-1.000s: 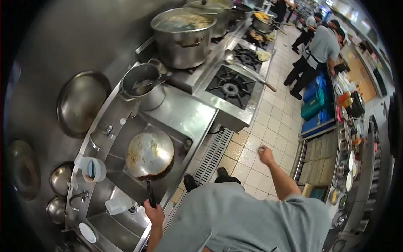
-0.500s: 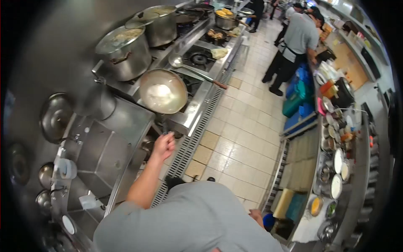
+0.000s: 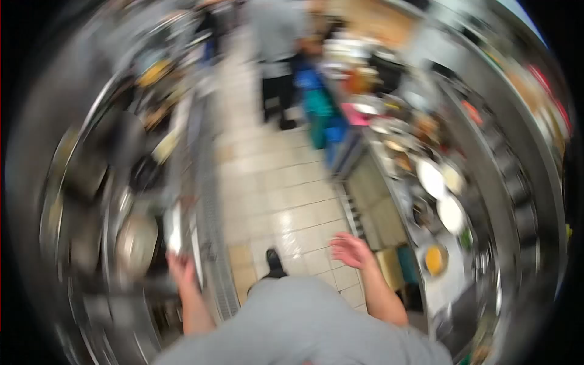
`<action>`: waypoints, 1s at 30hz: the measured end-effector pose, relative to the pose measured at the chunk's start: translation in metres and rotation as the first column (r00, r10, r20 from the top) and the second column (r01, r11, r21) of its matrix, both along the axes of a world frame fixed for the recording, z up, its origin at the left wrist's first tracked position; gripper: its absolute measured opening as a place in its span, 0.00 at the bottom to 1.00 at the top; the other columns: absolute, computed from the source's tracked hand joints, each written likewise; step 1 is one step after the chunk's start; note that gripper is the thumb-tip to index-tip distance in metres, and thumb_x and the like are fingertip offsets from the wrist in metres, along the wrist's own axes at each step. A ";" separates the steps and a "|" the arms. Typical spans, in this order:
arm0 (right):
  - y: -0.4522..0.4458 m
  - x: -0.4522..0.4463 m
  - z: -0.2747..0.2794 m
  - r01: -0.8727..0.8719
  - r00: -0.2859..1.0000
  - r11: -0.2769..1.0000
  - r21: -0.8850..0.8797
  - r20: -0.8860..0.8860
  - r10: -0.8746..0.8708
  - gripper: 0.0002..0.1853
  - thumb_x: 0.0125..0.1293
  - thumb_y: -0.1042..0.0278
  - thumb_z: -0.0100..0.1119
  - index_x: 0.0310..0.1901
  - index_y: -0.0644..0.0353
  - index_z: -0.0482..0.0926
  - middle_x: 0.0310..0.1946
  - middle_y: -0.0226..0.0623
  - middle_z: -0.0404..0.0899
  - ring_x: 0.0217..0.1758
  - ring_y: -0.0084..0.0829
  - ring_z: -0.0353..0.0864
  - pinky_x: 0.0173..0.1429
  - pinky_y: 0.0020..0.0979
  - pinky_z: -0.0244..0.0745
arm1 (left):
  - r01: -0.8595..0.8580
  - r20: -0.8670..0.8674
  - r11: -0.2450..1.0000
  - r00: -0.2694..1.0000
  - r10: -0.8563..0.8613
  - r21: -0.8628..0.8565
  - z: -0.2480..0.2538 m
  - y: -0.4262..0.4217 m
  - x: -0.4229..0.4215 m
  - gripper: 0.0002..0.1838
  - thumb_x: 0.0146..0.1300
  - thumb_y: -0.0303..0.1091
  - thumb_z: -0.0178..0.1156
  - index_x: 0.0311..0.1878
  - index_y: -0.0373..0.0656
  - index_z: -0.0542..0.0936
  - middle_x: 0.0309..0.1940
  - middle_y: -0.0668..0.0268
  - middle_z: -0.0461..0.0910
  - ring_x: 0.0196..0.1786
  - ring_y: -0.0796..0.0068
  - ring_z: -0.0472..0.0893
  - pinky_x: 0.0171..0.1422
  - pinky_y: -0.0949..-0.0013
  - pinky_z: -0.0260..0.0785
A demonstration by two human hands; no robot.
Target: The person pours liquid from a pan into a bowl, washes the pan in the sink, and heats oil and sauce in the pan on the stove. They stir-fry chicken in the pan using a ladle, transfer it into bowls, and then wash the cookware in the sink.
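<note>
My left hand (image 3: 182,269) is over the front edge of the stove, blurred, its fingers stretched out and nothing visible in them. The wide round pan (image 3: 137,244) sits on the stove to the left of that hand, apart from it; its handle is lost in the blur. My right hand (image 3: 351,250) hangs over the floor beside the counter on the right, fingers apart and holding nothing. Nearest to it on that counter is a bowl of yellow food (image 3: 435,260).
Tiled floor (image 3: 261,194) runs ahead, with a drain grate (image 3: 210,225) along the stove. A person in a grey shirt (image 3: 277,36) stands farther up the aisle. White round containers (image 3: 431,178) are on the right counter, and blue and green bins (image 3: 317,112) stand below it.
My view has swung to the right and blurred. My left hand, earlier closed at the pan's handle, is now apart from the pan. The right hand has come up into fuller view.
</note>
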State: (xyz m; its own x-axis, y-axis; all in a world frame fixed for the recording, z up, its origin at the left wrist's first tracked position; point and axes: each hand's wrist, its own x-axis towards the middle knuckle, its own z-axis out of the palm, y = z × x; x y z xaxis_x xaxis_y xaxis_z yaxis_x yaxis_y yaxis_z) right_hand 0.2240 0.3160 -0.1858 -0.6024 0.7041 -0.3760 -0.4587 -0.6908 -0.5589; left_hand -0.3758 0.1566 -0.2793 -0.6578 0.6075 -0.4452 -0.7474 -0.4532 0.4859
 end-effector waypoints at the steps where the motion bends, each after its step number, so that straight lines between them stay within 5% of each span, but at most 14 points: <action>1: 0.035 -0.006 0.005 -0.192 0.894 0.970 -0.150 0.380 0.236 0.22 0.72 0.58 0.56 0.62 0.60 0.74 0.52 0.50 0.84 0.51 0.41 0.85 0.55 0.45 0.80 | -0.040 -0.008 0.999 0.999 0.040 -0.029 0.021 0.016 0.014 0.09 0.71 0.41 0.63 0.42 0.47 0.79 0.27 0.73 0.77 0.27 0.84 0.74 0.33 0.78 0.72; 3: 0.028 -0.006 0.001 -0.060 0.777 0.989 0.138 0.628 -0.041 0.23 0.71 0.57 0.58 0.62 0.60 0.74 0.53 0.49 0.83 0.53 0.43 0.84 0.57 0.47 0.78 | -0.135 -0.013 0.991 0.991 0.135 0.010 -0.040 0.025 -0.030 0.15 0.68 0.49 0.66 0.37 0.50 0.77 0.24 0.79 0.73 0.25 0.84 0.70 0.29 0.77 0.69; 5: 0.071 -0.018 0.002 -0.325 0.316 0.763 0.559 0.825 -0.469 0.27 0.68 0.53 0.61 0.63 0.60 0.75 0.56 0.48 0.82 0.58 0.47 0.81 0.63 0.49 0.74 | -0.119 -0.011 0.992 0.993 0.119 -0.034 -0.049 0.047 -0.036 0.16 0.69 0.52 0.64 0.35 0.50 0.76 0.25 0.75 0.75 0.29 0.80 0.75 0.32 0.77 0.73; 7: 0.104 -0.002 0.041 -0.640 -0.106 0.639 0.427 0.774 -0.624 0.26 0.65 0.52 0.63 0.59 0.60 0.79 0.59 0.48 0.80 0.62 0.50 0.78 0.68 0.45 0.72 | -0.082 -0.009 0.996 0.997 0.082 -0.024 -0.070 0.052 -0.041 0.18 0.70 0.54 0.62 0.38 0.49 0.77 0.30 0.72 0.78 0.30 0.78 0.78 0.35 0.75 0.76; 10: 0.175 0.062 0.057 -0.452 0.090 0.685 0.572 0.792 -0.603 0.23 0.65 0.54 0.63 0.56 0.60 0.81 0.56 0.49 0.81 0.60 0.50 0.80 0.66 0.44 0.74 | -0.022 -0.031 0.997 0.999 0.020 -0.070 -0.085 0.071 -0.033 0.20 0.69 0.55 0.62 0.41 0.45 0.79 0.34 0.66 0.82 0.31 0.73 0.80 0.35 0.71 0.77; 11: 0.199 0.077 0.110 -0.331 -0.036 0.776 0.538 0.814 -0.580 0.21 0.63 0.57 0.63 0.55 0.58 0.81 0.53 0.50 0.82 0.57 0.51 0.81 0.62 0.44 0.76 | -0.004 -0.006 0.998 1.000 0.004 -0.061 -0.088 0.077 -0.028 0.21 0.69 0.54 0.61 0.41 0.43 0.80 0.34 0.64 0.82 0.31 0.71 0.80 0.35 0.69 0.77; 15: 0.344 0.219 0.206 -0.391 -0.357 0.323 0.862 0.182 -0.916 0.08 0.59 0.66 0.63 0.37 0.59 0.83 0.37 0.48 0.83 0.43 0.54 0.82 0.49 0.46 0.77 | 0.022 0.197 0.997 0.980 -0.035 0.072 -0.087 0.055 -0.030 0.22 0.67 0.52 0.61 0.42 0.38 0.83 0.36 0.56 0.84 0.33 0.62 0.82 0.34 0.63 0.77; 16: 0.388 0.260 0.229 -0.503 -0.433 0.212 0.838 -0.032 -0.901 0.06 0.60 0.68 0.61 0.31 0.60 0.81 0.32 0.49 0.81 0.39 0.55 0.80 0.47 0.48 0.77 | 0.090 0.489 0.880 0.803 -0.341 0.466 -0.074 0.052 -0.030 0.23 0.67 0.52 0.61 0.42 0.37 0.84 0.36 0.54 0.84 0.34 0.59 0.82 0.34 0.62 0.77; 19: 0.479 0.352 0.288 -0.551 -0.686 0.374 0.746 -0.150 -0.712 0.11 0.62 0.63 0.59 0.41 0.60 0.80 0.40 0.50 0.82 0.45 0.54 0.81 0.50 0.50 0.76 | 0.378 0.197 0.676 0.765 -0.613 0.633 -0.048 0.050 -0.025 0.22 0.70 0.47 0.59 0.51 0.35 0.81 0.43 0.52 0.83 0.44 0.59 0.81 0.43 0.64 0.76; 20: 0.516 0.409 0.290 -0.453 -0.790 0.599 0.660 0.014 -0.612 0.14 0.64 0.60 0.57 0.45 0.59 0.82 0.42 0.51 0.83 0.49 0.54 0.82 0.53 0.50 0.76 | 0.424 -0.018 0.878 0.902 -0.431 0.223 -0.033 0.040 -0.008 0.22 0.72 0.45 0.58 0.55 0.34 0.79 0.47 0.52 0.82 0.49 0.60 0.81 0.47 0.66 0.76; 21: 0.540 0.434 0.290 -0.359 -0.813 0.679 0.641 0.144 -0.565 0.17 0.65 0.58 0.55 0.49 0.58 0.82 0.47 0.51 0.83 0.53 0.53 0.82 0.55 0.49 0.76 | -0.215 -0.032 0.871 0.974 0.224 -0.443 -0.054 0.065 -0.006 0.21 0.71 0.53 0.59 0.50 0.44 0.78 0.41 0.65 0.84 0.36 0.71 0.82 0.40 0.71 0.79; 22: 0.558 0.452 0.295 -0.264 -0.824 0.756 0.599 0.267 -0.500 0.20 0.67 0.55 0.52 0.53 0.56 0.83 0.52 0.51 0.84 0.58 0.53 0.82 0.58 0.48 0.77 | -0.238 -0.260 0.873 0.956 0.134 -0.426 -0.064 0.054 -0.004 0.23 0.73 0.49 0.55 0.57 0.38 0.76 0.48 0.60 0.83 0.43 0.65 0.83 0.45 0.67 0.80; 24: 0.575 0.452 0.310 -0.304 -0.752 0.847 0.436 0.436 -0.495 0.23 0.74 0.49 0.44 0.54 0.57 0.82 0.53 0.49 0.83 0.54 0.51 0.83 0.57 0.49 0.76 | -0.435 -0.148 0.791 0.898 0.414 -0.430 -0.040 0.072 0.024 0.22 0.75 0.44 0.51 0.59 0.33 0.72 0.52 0.55 0.81 0.49 0.60 0.82 0.54 0.61 0.78; 30: 0.651 0.460 0.256 -0.452 -0.704 0.592 0.667 0.142 -0.696 0.21 0.77 0.56 0.44 0.62 0.57 0.74 0.55 0.45 0.82 0.53 0.45 0.83 0.59 0.45 0.78 | -0.509 -0.152 0.633 0.834 0.530 -0.583 0.009 0.094 0.051 0.14 0.73 0.39 0.58 0.57 0.46 0.76 0.56 0.65 0.83 0.40 0.68 0.85 0.36 0.67 0.78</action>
